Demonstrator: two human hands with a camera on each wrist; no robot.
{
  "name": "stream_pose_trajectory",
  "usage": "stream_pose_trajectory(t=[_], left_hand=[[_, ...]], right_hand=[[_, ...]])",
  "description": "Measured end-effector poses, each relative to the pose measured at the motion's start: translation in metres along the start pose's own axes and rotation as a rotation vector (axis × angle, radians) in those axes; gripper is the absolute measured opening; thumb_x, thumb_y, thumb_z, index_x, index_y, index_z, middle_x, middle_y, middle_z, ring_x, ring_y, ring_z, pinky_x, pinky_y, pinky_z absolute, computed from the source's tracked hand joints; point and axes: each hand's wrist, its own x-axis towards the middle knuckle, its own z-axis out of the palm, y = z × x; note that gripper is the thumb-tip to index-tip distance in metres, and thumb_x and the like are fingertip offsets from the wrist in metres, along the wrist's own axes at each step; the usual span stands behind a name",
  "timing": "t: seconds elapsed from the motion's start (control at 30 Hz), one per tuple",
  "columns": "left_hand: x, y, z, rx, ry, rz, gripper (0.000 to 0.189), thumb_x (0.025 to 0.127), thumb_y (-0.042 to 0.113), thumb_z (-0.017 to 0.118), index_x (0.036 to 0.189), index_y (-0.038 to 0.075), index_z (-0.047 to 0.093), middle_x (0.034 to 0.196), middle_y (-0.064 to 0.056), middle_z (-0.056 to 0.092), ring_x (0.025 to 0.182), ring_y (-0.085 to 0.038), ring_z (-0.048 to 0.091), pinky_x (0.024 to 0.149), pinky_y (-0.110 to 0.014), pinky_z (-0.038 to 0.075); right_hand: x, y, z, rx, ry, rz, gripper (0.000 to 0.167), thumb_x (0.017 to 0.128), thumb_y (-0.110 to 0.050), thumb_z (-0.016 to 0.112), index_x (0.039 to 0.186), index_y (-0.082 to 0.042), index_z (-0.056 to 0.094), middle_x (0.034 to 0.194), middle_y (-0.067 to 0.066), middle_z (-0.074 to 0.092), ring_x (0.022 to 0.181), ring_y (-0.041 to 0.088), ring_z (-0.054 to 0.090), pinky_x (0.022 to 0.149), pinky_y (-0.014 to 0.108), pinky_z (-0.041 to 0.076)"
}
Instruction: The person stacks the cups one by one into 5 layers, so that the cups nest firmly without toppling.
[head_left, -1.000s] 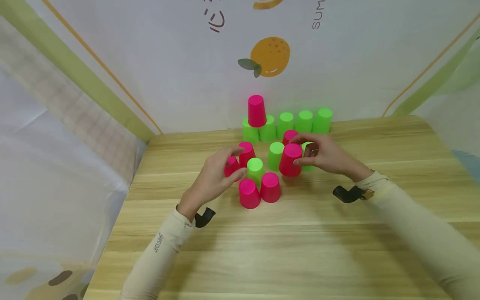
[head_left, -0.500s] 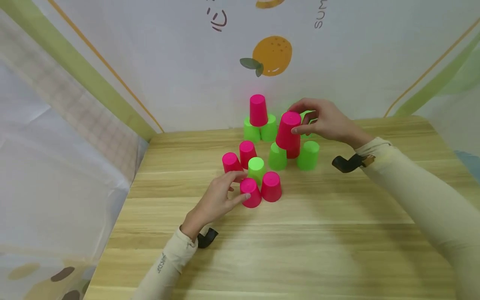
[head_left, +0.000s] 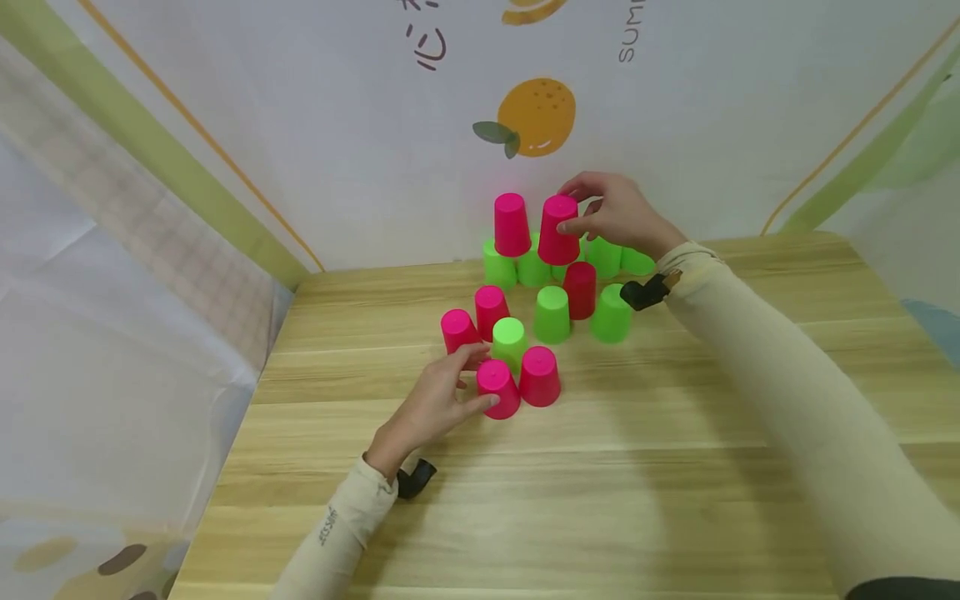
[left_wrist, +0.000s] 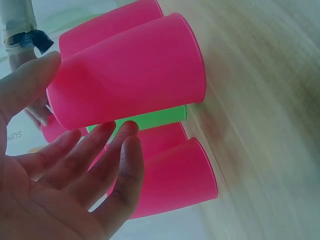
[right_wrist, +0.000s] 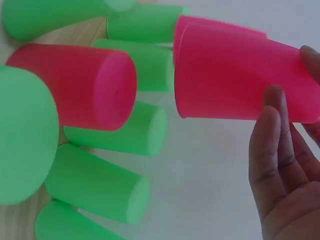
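Note:
The left hand is around an upside-down pink cup at the front left of the group, thumb on the near side and fingers on the far side. In the left wrist view, the thumb meets the cup near its narrow end. Higher up, the right hand pinches another pink cup by its upper part, over the back row of green cups. Left of that held cup, a pink cup stands upside down across two of the green cups.
Beside the left hand's cup stand another pink cup and a green cup. Two pink cups, one being this cup, stand behind. Two green cups flank a pink cup. A printed white cloth hangs behind the wooden table.
The right hand has carried its pink cup up and back to above the green row. The left hand has come down from the rear pink cups to the front-left one.

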Motion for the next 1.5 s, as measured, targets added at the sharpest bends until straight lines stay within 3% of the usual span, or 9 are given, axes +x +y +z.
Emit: stream_pose_trajectory(t=[0.2, 0.47, 0.7, 1.2, 1.5], left_hand=[[0.001, -0.004, 0.002, 0.007, -0.012, -0.003, 0.069, 0.084, 0.017, 0.082, 0.144, 0.006, 0.049, 0.134, -0.009, 0.064, 0.120, -0.026, 0.064, 0.090, -0.041, 0.059], [0.000, -0.005, 0.007, -0.005, -0.007, 0.005, 0.065, 0.084, 0.016, 0.081, 0.141, 0.007, 0.052, 0.131, -0.006, 0.065, 0.116, -0.022, 0.064, 0.091, -0.040, 0.059], [0.001, -0.008, 0.010, -0.003, -0.007, 0.026, 0.062, 0.085, 0.015, 0.081, 0.140, 0.007, 0.053, 0.130, -0.005, 0.065, 0.114, -0.020, 0.064, 0.090, -0.038, 0.060], [0.001, -0.009, 0.011, -0.016, -0.011, 0.020, 0.060, 0.084, 0.013, 0.081, 0.137, 0.007, 0.054, 0.128, -0.004, 0.065, 0.117, -0.021, 0.064, 0.094, -0.040, 0.060], [-0.002, -0.003, 0.002, 0.029, -0.021, 0.008, 0.058, 0.085, 0.017, 0.081, 0.136, 0.007, 0.055, 0.128, -0.005, 0.065, 0.112, -0.023, 0.066, 0.094, -0.040, 0.060]], right_hand=[[0.017, 0.010, 0.007, 0.000, 0.042, 0.062, 0.049, 0.089, -0.020, 0.074, 0.132, -0.005, 0.057, 0.128, 0.019, 0.063, 0.077, 0.021, 0.068, 0.066, 0.026, 0.059], [0.032, 0.012, 0.014, 0.022, 0.088, 0.146, 0.055, 0.090, -0.023, 0.072, 0.138, -0.005, 0.051, 0.136, 0.018, 0.059, 0.092, 0.026, 0.066, 0.073, 0.029, 0.060], [0.037, 0.016, 0.016, 0.029, 0.115, 0.186, 0.055, 0.091, -0.023, 0.071, 0.139, -0.004, 0.050, 0.136, 0.020, 0.058, 0.092, 0.030, 0.069, 0.073, 0.029, 0.061], [0.040, 0.017, 0.024, 0.025, 0.129, 0.204, 0.059, 0.092, -0.023, 0.070, 0.143, -0.007, 0.044, 0.141, 0.017, 0.055, 0.098, 0.028, 0.067, 0.087, 0.036, 0.061], [0.029, 0.018, 0.015, 0.009, 0.092, 0.180, 0.066, 0.091, -0.022, 0.072, 0.146, -0.006, 0.039, 0.144, 0.018, 0.054, 0.100, 0.033, 0.069, 0.075, 0.028, 0.061]])
